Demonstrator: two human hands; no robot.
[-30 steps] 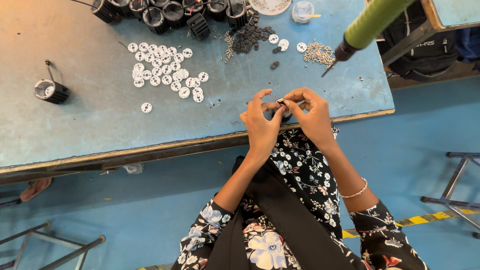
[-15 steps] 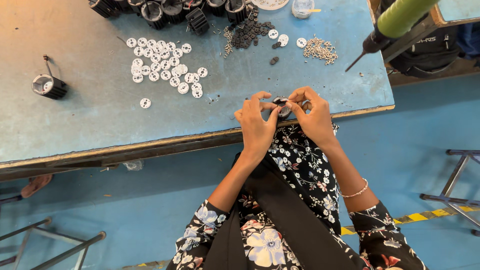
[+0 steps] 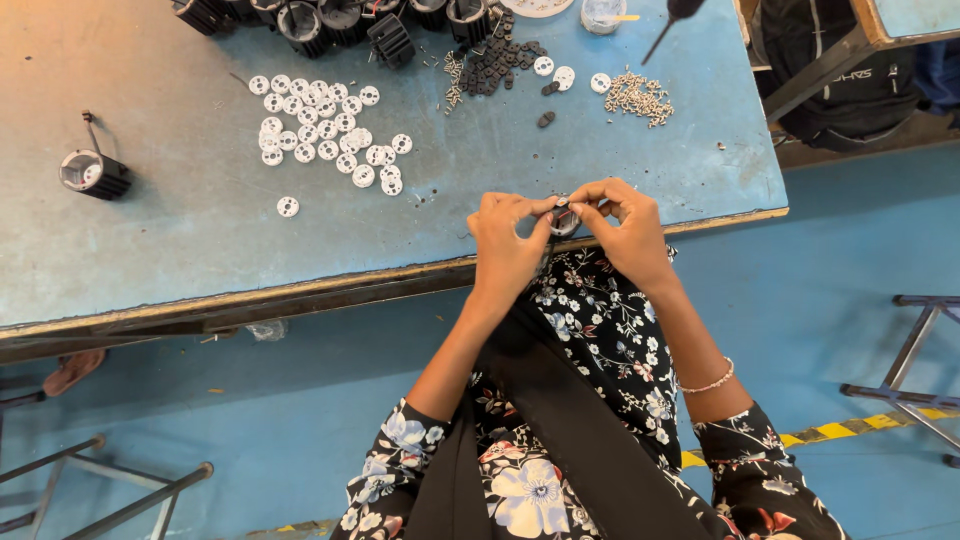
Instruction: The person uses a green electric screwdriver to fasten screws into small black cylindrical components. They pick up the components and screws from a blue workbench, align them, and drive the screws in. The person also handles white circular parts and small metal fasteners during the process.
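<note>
**Small round part pinched between both hands at the counter's near edge**

A small round part [image 3: 563, 218], dark with a pale face, sits just over the near edge of the blue counter [image 3: 180, 250], towards its right end. The left hand [image 3: 508, 240] closes on it from the left, thumb and fingertips clamped on its rim. The right hand [image 3: 622, 225] meets it from the right, fingers curled and pinched together on the part's top, so the two hands touch over it. How much of the part lies behind the fingers cannot be told.

Further in, left of centre, lies a scatter of white discs [image 3: 325, 135]. Along the far edge stand black cylindrical housings [image 3: 330, 20], with a heap of small dark pieces [image 3: 495, 65] and a pile of metal screws [image 3: 640, 97] towards the right. A lone black cylinder [image 3: 93, 173] stands near the left end.
</note>
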